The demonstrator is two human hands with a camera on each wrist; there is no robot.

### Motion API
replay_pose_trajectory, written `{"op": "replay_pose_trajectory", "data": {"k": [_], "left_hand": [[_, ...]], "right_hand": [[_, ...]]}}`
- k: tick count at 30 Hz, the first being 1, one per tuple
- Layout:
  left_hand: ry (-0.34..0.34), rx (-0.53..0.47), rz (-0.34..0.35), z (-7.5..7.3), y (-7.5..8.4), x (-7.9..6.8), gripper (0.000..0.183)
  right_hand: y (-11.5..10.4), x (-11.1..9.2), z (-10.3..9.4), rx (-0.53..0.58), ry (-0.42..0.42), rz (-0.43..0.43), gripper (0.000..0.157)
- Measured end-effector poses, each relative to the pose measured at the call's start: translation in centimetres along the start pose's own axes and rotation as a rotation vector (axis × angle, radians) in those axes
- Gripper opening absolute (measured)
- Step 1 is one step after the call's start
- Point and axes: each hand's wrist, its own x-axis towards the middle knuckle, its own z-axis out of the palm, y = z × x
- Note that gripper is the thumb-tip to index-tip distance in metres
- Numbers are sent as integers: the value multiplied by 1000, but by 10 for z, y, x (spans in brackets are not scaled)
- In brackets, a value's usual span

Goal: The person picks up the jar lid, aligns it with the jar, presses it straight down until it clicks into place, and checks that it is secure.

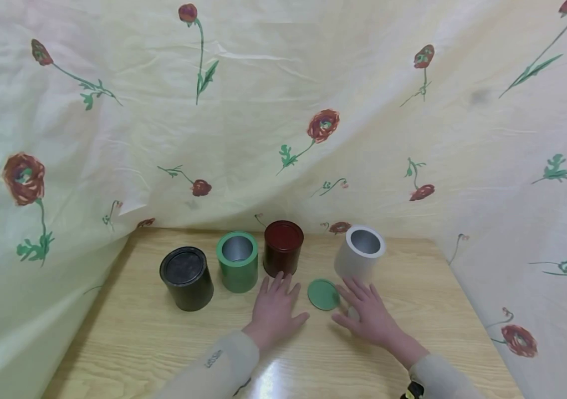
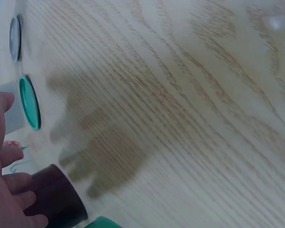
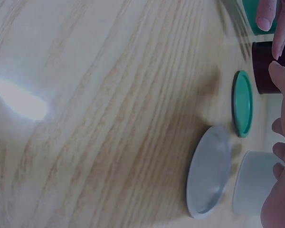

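Note:
My left hand (image 1: 274,313) hovers with its fingers spread, in front of the dark red can (image 1: 283,249) with its lid on. It holds nothing, and its shadow falls on the wood in the left wrist view. To the right, my right hand (image 1: 370,318) is also spread and holds nothing. A green lid (image 1: 323,294) lies flat between the two hands. The light grey lid (image 3: 209,173) shows whole in the right wrist view; in the head view my right hand partly covers it. Behind that hand stands an open white can (image 1: 350,260).
An open green can (image 1: 238,275) stands left of the dark red one, its grey inside showing. Farther left is a black can (image 1: 193,291) with its lid on. Flowered cloth (image 1: 243,138) hangs behind and beside the wooden table (image 1: 128,332).

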Motion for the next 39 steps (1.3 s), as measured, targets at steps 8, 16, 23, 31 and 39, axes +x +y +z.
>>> {"op": "replay_pose_trajectory", "data": {"k": [8, 16, 23, 31, 39], "left_hand": [[22, -1, -11, 13, 6, 6, 75], [16, -1, -25, 20, 12, 11, 75], [3, -5, -34, 25, 15, 14, 75], [38, 7, -31, 33, 18, 18, 73], [29, 4, -39, 31, 20, 19, 75]], "right_hand": [[26, -9, 22, -46, 14, -14, 76], [22, -11, 24, -40, 27, 24, 71], [16, -12, 25, -43, -41, 114, 70], [14, -12, 27, -41, -47, 133, 71], [14, -12, 30, -34, -48, 150, 71]]}}
